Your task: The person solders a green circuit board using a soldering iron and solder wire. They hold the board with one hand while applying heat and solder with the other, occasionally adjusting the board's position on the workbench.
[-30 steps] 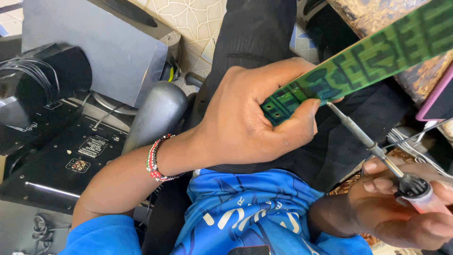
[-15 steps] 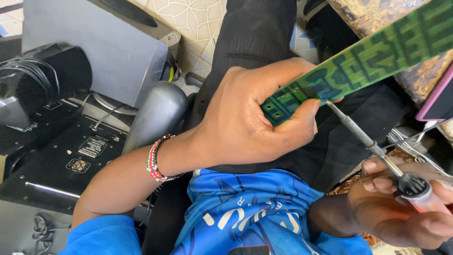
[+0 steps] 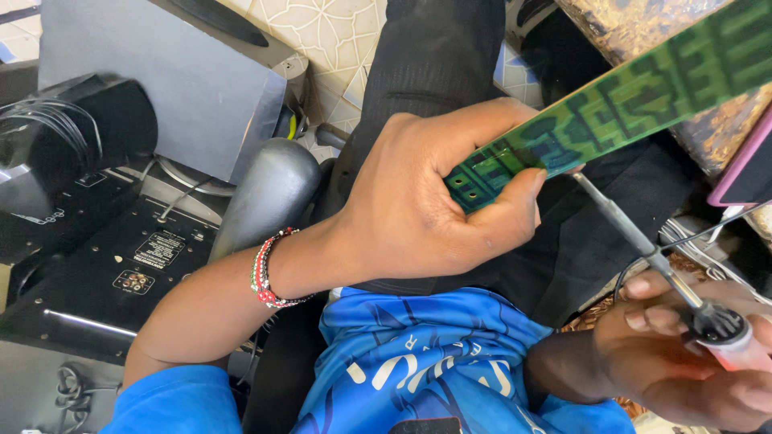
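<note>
My left hand (image 3: 434, 209) grips one end of a long, narrow green circuit board (image 3: 611, 104) that slants up toward the top right. A beaded bracelet (image 3: 264, 281) circles that wrist. My right hand (image 3: 683, 354) at the lower right holds a soldering iron (image 3: 643, 241) by its handle. The iron's thin metal shaft points up and left, and its tip reaches under the board beside my left thumb. Whether the tip touches the board is hidden.
A grey speaker box (image 3: 161, 88) and black electronic equipment (image 3: 80, 241) sit at the left on a patterned tile floor (image 3: 330, 32). A chair armrest (image 3: 265, 193) lies under my left arm. A pink-edged phone (image 3: 744, 173) and wires (image 3: 691, 237) are at the right.
</note>
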